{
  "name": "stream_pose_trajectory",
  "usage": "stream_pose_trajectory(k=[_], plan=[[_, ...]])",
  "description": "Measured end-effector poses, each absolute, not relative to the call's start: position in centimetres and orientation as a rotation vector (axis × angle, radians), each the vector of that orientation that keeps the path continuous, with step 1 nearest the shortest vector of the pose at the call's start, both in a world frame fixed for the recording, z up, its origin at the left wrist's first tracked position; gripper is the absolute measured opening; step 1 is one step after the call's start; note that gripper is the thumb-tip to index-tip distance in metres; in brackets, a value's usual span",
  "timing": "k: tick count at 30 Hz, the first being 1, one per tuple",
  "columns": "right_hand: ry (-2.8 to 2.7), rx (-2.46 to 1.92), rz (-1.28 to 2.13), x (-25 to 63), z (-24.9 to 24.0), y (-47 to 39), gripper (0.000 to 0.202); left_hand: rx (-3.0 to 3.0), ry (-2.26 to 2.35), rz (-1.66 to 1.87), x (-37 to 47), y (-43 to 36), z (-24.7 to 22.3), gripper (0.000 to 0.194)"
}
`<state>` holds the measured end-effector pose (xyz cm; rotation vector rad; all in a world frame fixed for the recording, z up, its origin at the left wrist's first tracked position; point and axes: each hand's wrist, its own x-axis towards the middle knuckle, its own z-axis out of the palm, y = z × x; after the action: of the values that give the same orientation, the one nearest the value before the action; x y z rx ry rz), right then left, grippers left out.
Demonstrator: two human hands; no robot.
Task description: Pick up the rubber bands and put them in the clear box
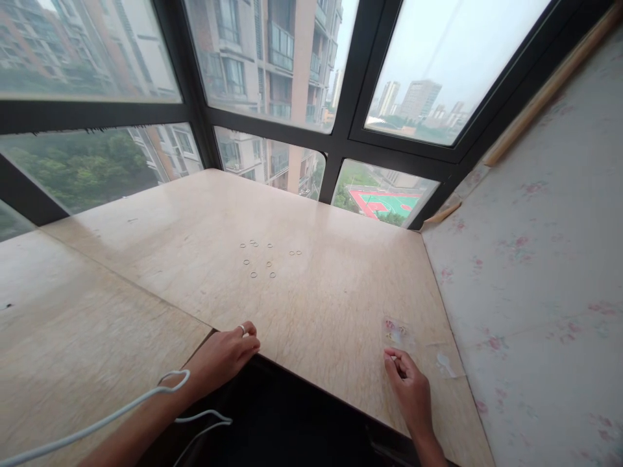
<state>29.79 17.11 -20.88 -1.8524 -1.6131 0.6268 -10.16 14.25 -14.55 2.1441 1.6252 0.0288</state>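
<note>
My left hand point(238, 347) rests at the table's front edge, its fingers curled in, with a thin ring point(241, 329) round one finger. Nothing shows in its grasp. On the right, my right hand point(407, 384) is closed in a pinch just above the tabletop; whatever lies between thumb and fingertips is too small to make out. Just beyond these fingertips is a small clear plastic bag point(398, 331) with a few small gold-coloured pieces in it. Several thin rings point(268, 264) lie scattered on the table, farther off toward the middle.
The pale stone-patterned tabletop point(331, 285) reaches to dark-framed windows point(335, 149). A flowered wall point(525, 272) bounds the right side, with a clear plastic piece point(446, 364) beside it. A white cable point(97, 425) passes across my left forearm. A seam crosses the left tabletop.
</note>
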Motion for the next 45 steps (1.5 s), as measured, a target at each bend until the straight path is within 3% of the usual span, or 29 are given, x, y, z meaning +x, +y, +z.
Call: stream_pose_trajectory(k=[6,15,18,20,21,24,25,31,45], plan=[[-1.574,-1.853,0.699,30.1,-21.0,17.3,0.045,2.090,1.549,0.022,-12.0,11.2,-15.7,0.030],[-1.587,-1.668,1.049,25.0,-20.7,17.8,0.042,1.989,1.588,-0.274,-13.4,11.2,-15.1,0.010],[-1.746,-1.517,1.189,21.4,-20.2,18.9,0.037,2.021,1.564,-0.353,-13.7,11.1,-15.7,0.074],[-1.820,-1.427,1.248,18.8,-19.8,20.3,0.034,2.026,1.551,-0.352,-13.8,11.4,-16.0,0.086],[-1.844,-1.383,1.267,17.5,-19.5,21.2,0.033,2.030,1.525,-0.336,-13.8,11.7,-16.0,0.076],[-1.870,-1.267,1.301,13.4,-19.1,24.4,0.032,2.077,1.436,-0.269,-13.6,13.0,-15.1,0.021],[-1.871,-1.249,1.301,12.1,-19.0,25.5,0.033,2.103,1.409,-0.229,-13.4,13.5,-14.8,0.017],[-2.067,-1.273,1.143,4.5,-19.7,32.0,0.032,2.167,1.273,0.050,-12.5,15.7,-14.8,0.014],[-2.616,-1.425,0.816,-2.6,-20.1,38.8,0.012,2.185,1.293,0.168,-10.9,17.4,-16.3,0.021]])
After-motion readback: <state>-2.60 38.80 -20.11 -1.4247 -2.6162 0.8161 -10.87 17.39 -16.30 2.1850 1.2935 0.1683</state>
